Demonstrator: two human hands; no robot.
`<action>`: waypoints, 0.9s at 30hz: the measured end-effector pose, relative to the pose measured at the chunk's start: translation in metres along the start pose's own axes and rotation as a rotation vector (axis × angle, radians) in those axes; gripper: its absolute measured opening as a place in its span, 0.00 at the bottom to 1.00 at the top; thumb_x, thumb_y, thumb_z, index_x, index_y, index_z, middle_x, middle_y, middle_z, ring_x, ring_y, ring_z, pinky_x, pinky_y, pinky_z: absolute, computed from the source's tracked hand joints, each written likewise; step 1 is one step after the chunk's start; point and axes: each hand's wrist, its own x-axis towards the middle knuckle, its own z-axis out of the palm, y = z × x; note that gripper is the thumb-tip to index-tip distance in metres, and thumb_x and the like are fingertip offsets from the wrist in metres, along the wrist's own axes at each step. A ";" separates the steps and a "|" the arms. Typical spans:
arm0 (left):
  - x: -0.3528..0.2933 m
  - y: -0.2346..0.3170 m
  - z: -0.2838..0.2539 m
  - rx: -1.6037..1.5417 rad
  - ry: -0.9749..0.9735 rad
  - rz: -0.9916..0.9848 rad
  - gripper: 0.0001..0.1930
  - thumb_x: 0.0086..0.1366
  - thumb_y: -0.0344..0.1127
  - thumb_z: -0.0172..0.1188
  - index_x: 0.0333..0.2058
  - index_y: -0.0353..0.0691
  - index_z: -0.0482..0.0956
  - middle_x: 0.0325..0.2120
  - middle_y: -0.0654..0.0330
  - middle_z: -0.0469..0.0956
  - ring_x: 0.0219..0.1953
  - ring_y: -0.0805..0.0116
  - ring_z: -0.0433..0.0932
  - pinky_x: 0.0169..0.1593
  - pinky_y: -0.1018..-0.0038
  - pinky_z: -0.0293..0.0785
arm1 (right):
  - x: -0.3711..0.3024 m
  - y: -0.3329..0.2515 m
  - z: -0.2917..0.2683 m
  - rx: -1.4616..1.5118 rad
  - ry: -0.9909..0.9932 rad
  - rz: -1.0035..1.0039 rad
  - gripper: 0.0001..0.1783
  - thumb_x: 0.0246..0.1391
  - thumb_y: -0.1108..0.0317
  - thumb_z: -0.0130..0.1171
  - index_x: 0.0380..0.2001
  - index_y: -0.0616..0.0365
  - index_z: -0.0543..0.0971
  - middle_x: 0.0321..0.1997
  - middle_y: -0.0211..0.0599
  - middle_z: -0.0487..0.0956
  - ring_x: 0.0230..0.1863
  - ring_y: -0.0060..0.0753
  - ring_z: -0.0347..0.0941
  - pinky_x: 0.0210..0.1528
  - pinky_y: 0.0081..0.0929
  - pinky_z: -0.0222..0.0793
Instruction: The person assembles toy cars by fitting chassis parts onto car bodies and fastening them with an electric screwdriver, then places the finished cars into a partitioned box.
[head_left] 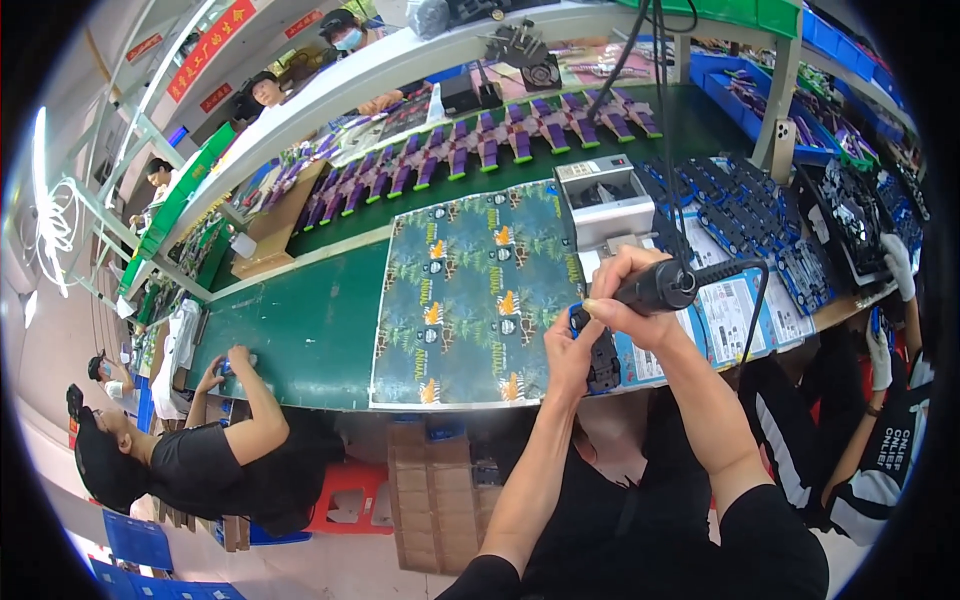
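My right hand (635, 295) is wrapped round a black electric screwdriver (660, 288), whose cable loops off to the right. Close against it, my left hand (568, 350) grips a black plastic part with a bit of blue (604, 368) at the table's front edge. The screwdriver's tip is hidden behind my fingers, so I cannot tell whether it touches the part. Just beyond my hands sits a grey metal screw feeder (606, 200). Many black-and-blue plastic assemblies (740, 205) lie in rows to the right of it.
A patterned sheet (470, 300) covers the table left of my hands. Behind it, purple-and-pink toy parts (430, 160) line a green belt. Dark cables (672, 130) hang from above. One co-worker (215, 440) sits at left; another person's gloved hands (880, 360) work at right.
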 end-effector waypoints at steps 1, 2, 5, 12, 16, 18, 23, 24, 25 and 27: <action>0.000 0.000 0.002 -0.005 0.002 -0.008 0.10 0.62 0.30 0.65 0.41 0.33 0.79 0.31 0.63 0.80 0.30 0.79 0.77 0.35 0.80 0.74 | 0.000 -0.002 0.000 -0.002 -0.004 -0.014 0.14 0.44 0.76 0.69 0.21 0.59 0.70 0.18 0.36 0.75 0.19 0.24 0.70 0.24 0.23 0.67; 0.000 0.000 0.003 -0.012 -0.009 0.004 0.10 0.62 0.29 0.64 0.42 0.33 0.79 0.31 0.62 0.81 0.29 0.78 0.77 0.36 0.80 0.75 | 0.000 -0.003 0.000 0.021 0.000 0.011 0.14 0.44 0.76 0.69 0.21 0.59 0.70 0.18 0.36 0.75 0.19 0.24 0.70 0.24 0.23 0.67; 0.000 0.002 0.003 -0.009 -0.015 0.004 0.10 0.62 0.29 0.64 0.42 0.33 0.79 0.31 0.61 0.81 0.29 0.77 0.78 0.35 0.80 0.75 | -0.001 -0.003 0.001 0.045 0.001 0.024 0.14 0.45 0.76 0.69 0.21 0.59 0.70 0.18 0.36 0.74 0.18 0.24 0.70 0.24 0.23 0.67; -0.002 0.006 -0.001 -0.016 0.024 0.005 0.11 0.62 0.31 0.66 0.41 0.34 0.80 0.29 0.63 0.81 0.29 0.77 0.77 0.35 0.79 0.75 | 0.001 -0.019 0.005 0.085 0.108 0.102 0.12 0.46 0.76 0.68 0.25 0.57 0.73 0.22 0.33 0.74 0.20 0.22 0.71 0.24 0.21 0.68; 0.002 -0.012 0.000 0.167 0.025 0.078 0.12 0.60 0.37 0.69 0.39 0.37 0.82 0.28 0.65 0.81 0.29 0.79 0.76 0.36 0.77 0.74 | 0.004 -0.023 -0.032 0.145 0.126 -0.042 0.07 0.53 0.74 0.60 0.32 0.58 0.71 0.25 0.32 0.73 0.21 0.23 0.71 0.28 0.23 0.72; 0.002 -0.017 0.004 0.072 -0.027 0.058 0.11 0.62 0.35 0.68 0.40 0.37 0.81 0.31 0.63 0.83 0.30 0.77 0.80 0.35 0.77 0.77 | 0.006 -0.020 -0.052 0.179 0.194 -0.065 0.08 0.54 0.74 0.60 0.33 0.58 0.70 0.23 0.33 0.71 0.19 0.24 0.68 0.29 0.24 0.71; -0.005 -0.008 -0.008 0.048 -0.032 0.101 0.11 0.63 0.37 0.66 0.40 0.37 0.80 0.30 0.65 0.81 0.29 0.81 0.77 0.34 0.80 0.74 | 0.018 -0.006 -0.065 0.215 0.227 -0.109 0.06 0.59 0.75 0.58 0.33 0.57 0.70 0.22 0.31 0.69 0.21 0.23 0.68 0.33 0.26 0.69; -0.006 -0.006 -0.008 0.034 -0.047 0.099 0.11 0.64 0.37 0.66 0.40 0.37 0.80 0.30 0.65 0.81 0.30 0.81 0.77 0.34 0.80 0.74 | 0.020 -0.001 -0.069 0.180 0.261 -0.100 0.05 0.60 0.74 0.57 0.34 0.57 0.70 0.22 0.30 0.69 0.21 0.22 0.67 0.33 0.25 0.68; -0.007 -0.005 -0.008 0.038 -0.048 0.102 0.11 0.64 0.37 0.66 0.40 0.37 0.80 0.30 0.65 0.81 0.30 0.81 0.77 0.34 0.80 0.74 | 0.022 0.003 -0.071 0.144 0.297 -0.091 0.04 0.61 0.73 0.56 0.35 0.57 0.71 0.22 0.29 0.68 0.22 0.22 0.67 0.32 0.24 0.67; -0.008 -0.004 -0.007 0.003 -0.059 0.078 0.11 0.64 0.37 0.66 0.41 0.38 0.80 0.31 0.65 0.81 0.31 0.80 0.78 0.35 0.80 0.74 | 0.028 0.006 -0.071 0.151 0.294 -0.109 0.03 0.61 0.75 0.56 0.35 0.58 0.72 0.23 0.29 0.70 0.22 0.21 0.68 0.33 0.24 0.68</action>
